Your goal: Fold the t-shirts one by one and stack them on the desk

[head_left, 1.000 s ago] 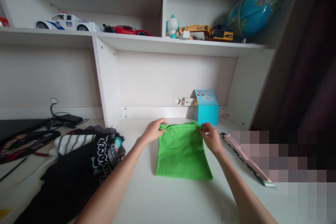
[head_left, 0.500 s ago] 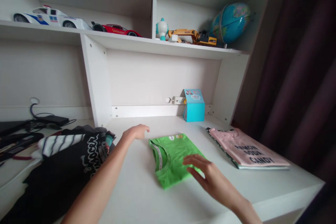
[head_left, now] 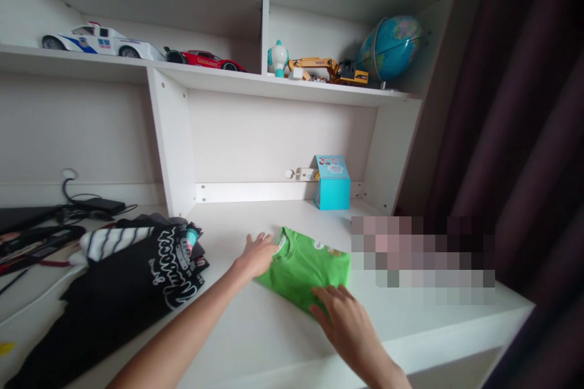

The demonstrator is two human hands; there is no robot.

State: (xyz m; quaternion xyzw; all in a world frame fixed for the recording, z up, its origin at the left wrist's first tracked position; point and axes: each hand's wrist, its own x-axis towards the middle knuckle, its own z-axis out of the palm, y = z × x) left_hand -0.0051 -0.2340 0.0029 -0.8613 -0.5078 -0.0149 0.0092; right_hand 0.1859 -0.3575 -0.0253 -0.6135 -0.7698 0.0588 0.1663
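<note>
A folded green T-shirt (head_left: 310,264) lies on the white desk, its collar at the far left corner. My left hand (head_left: 258,253) is at the shirt's left side near the collar, fingers spread and the tips touching the fabric. On the near right edge, my right hand (head_left: 341,316) rests with its fingers stretched over the cloth and the thumb apart. Neither hand grips the shirt visibly.
A pile of dark and striped clothes (head_left: 132,273) lies to the left, by cables and a black adapter (head_left: 103,205). A blue desk calendar (head_left: 334,191) stands behind. The right part is pixelated. Shelves above hold toy cars (head_left: 205,59), an excavator (head_left: 331,68) and a globe (head_left: 393,47).
The green T-shirt has turned on the desk, so its collar now points to the far left. My left hand has come right onto it, and my right hand has moved nearer and left.
</note>
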